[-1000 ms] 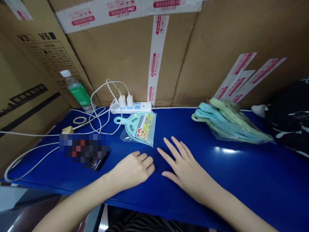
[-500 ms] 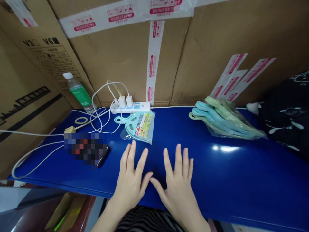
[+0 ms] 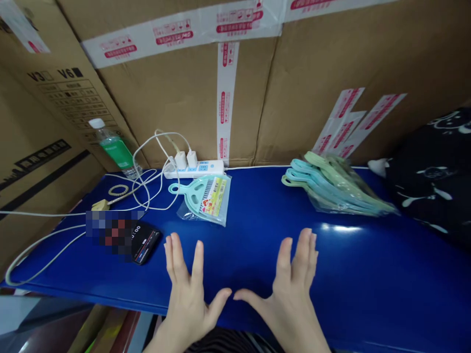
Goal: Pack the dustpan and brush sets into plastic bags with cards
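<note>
My left hand (image 3: 189,289) is over the near part of the blue tabletop (image 3: 250,211), fingers spread and nothing in it. My right hand (image 3: 292,289) is likewise open and bare, its thumb tip close to the left thumb. Beyond the left hand lies a mint-green mini dustpan and brush set (image 3: 200,196) in a clear bag with a yellow label. Farther right, a pile of similar bagged dustpans (image 3: 331,184), blue and pale green, rests on the table. Neither hand touches any of these.
A phone (image 3: 145,242), partly blurred out, lies at the left among white cables. Behind it are a power strip (image 3: 209,169) with two chargers, a coil ring (image 3: 118,189) and a green-labelled bottle (image 3: 117,149). Cardboard (image 3: 176,98) walls the back; a black patterned fabric item (image 3: 434,171) sits right.
My hands have moved apart at the fingers and turned more edge-on, with the thumbs still close together. The view has shifted slightly, so the table items appear lower and further left.
</note>
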Demonstrator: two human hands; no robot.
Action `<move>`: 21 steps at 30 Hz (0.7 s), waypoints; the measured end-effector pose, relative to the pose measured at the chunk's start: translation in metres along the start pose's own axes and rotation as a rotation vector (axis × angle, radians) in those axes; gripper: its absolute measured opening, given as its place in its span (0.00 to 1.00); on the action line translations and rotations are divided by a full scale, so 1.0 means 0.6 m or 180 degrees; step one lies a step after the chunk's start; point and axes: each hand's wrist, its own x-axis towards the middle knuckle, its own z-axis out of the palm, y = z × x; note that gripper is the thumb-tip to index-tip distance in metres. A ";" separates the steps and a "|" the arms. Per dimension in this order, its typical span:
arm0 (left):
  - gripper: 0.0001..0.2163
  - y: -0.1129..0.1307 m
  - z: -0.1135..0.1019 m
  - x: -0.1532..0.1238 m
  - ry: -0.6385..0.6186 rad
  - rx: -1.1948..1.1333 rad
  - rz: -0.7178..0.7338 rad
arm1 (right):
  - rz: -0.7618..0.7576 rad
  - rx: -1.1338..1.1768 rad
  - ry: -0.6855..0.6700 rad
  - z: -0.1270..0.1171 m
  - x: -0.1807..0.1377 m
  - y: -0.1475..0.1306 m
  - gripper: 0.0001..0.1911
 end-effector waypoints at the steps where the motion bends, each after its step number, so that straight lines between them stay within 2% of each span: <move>1: 0.40 0.001 0.000 0.000 -0.0031 -0.0016 -0.0006 | 0.0027 0.0060 -0.0012 -0.005 0.000 0.002 0.65; 4: 0.47 0.002 0.000 0.000 -0.0146 -0.0201 -0.0053 | 0.0079 0.0242 -0.0140 -0.010 -0.001 0.001 0.69; 7: 0.46 -0.001 0.000 -0.001 0.0183 -0.0745 -0.0050 | -0.0024 0.0443 -0.0285 -0.007 -0.005 -0.004 0.67; 9: 0.38 -0.003 0.002 -0.004 0.0576 -0.1039 -0.0122 | -0.0047 0.0612 -0.0224 -0.006 -0.007 -0.006 0.57; 12: 0.21 -0.008 0.004 -0.011 0.0822 -0.1287 -0.0407 | -0.0001 0.0870 0.0271 -0.008 -0.013 -0.006 0.34; 15: 0.13 -0.013 0.002 -0.013 0.0578 -0.1285 -0.0525 | 0.0046 0.1055 0.0634 -0.011 -0.018 -0.004 0.24; 18: 0.12 -0.013 -0.004 -0.006 0.0038 -0.1033 -0.0419 | 0.0018 0.1014 0.0473 -0.010 -0.018 -0.003 0.20; 21: 0.16 -0.012 -0.008 0.003 -0.0355 -0.0885 -0.0321 | -0.0072 0.0884 0.0159 -0.007 -0.015 -0.003 0.20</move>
